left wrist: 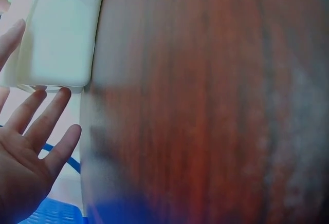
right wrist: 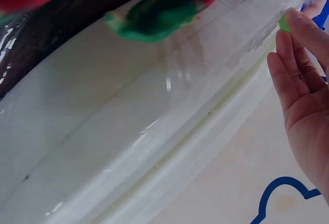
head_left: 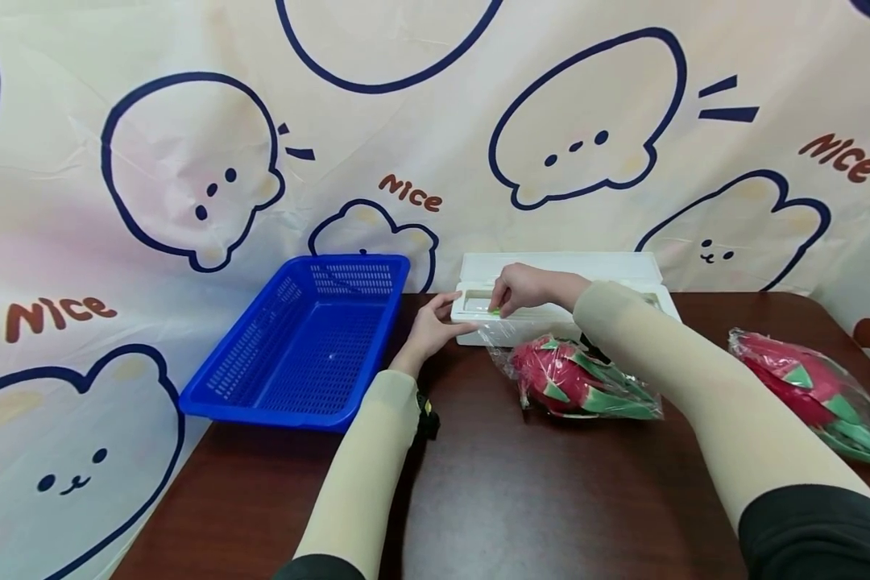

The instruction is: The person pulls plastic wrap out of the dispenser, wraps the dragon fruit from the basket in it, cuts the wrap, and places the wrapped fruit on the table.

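A long white box (head_left: 516, 333) with its lid (head_left: 558, 267) raised lies at the back of the table. Over its left compartment, my right hand (head_left: 525, 287) pinches a small bright-green piece (right wrist: 284, 23) between thumb and fingertips; its kind is hidden by the fingers. My left hand (head_left: 432, 329) is at the left end of the box, its fingers spread and fairly straight, fingertips right at the end wall in the left wrist view. A red and green dragon fruit (head_left: 554, 374) in clear plastic lies in front of the box, below my right forearm.
To the left is a blue plastic basket (head_left: 264, 417) with slotted walls. A second wrapped dragon fruit (head_left: 805, 387) lies at the right, beyond my right sleeve. Behind the brown table (head_left: 522, 499) hangs a cloth (head_left: 435, 129) printed with cartoon faces.
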Motion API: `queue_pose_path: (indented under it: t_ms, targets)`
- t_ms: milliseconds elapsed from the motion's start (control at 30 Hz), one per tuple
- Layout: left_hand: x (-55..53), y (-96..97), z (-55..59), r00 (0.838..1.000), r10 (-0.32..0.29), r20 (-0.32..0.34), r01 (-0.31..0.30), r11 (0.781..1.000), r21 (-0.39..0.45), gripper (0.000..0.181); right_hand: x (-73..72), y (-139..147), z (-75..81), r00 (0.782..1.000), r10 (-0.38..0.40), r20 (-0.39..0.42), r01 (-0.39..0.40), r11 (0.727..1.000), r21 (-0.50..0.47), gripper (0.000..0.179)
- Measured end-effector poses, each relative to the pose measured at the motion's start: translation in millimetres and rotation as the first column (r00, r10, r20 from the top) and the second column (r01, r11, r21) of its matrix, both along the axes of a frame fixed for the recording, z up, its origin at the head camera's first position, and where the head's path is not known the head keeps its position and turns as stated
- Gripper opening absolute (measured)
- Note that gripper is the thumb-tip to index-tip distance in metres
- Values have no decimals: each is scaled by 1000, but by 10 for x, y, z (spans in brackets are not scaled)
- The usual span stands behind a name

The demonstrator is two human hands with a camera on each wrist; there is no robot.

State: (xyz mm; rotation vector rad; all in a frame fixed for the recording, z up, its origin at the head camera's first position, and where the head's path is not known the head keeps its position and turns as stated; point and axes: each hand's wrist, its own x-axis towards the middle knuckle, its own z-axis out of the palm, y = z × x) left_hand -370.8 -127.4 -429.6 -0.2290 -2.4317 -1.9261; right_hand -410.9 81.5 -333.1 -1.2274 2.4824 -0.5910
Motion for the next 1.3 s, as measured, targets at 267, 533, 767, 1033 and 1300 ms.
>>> queue_pose_path:
  t_ms: [267,533,767,1033,1300]
  targets:
    - [-3,18,-23,1000,8,20,-8,1000,-9,66,74,84,-9,1000,-6,-10,6,1000,-25,12]
    - [2,32,-24,1000,8,28,-8,1000,-11,65,97,175,-5,999,-36,-14,36,999,21,11]
    - [13,26,7,1000,-2,14,3,1000,-6,67,108,365,-1,997,-83,0,83,996,28,11]
    - [-5,-9,25,1000,2,9,-1,1000,-27,67,131,513,17,993,-117,-11,117,993,31,12]
    - [12,2,11,1000,0,14,0,1000,-23,67,174,724,-2,987,-163,18,162,986,36,12]
